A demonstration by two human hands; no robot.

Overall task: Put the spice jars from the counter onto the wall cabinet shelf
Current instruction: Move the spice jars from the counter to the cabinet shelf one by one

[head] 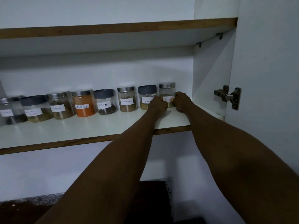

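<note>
Up on the wall cabinet shelf (90, 126), from my head camera, both my arms are stretched in towards the far right end of the row. My left hand (157, 103) and right hand (182, 101) are wrapped around the last spice jar (167, 92), one on each side, fingers curled against the glass; its silver lid and part of a white label show between them. I'm holding it low with both hands, I'd say, so it sits flat and lines up with the others, label facing out. Its base looks to be down on the shelf, just beside the dark-lidded jar (146, 94) and near the cabinet side wall (210, 78). To the left the row runs on: cinnamon jar (127, 99), black pepper jar (105, 101), orange powder jar (83, 103), and more, blurring out at the edge. All labels face forward. Below, the dark counter (24, 207) shows no jars in the part I can see, so this looks like the final placement.
</note>
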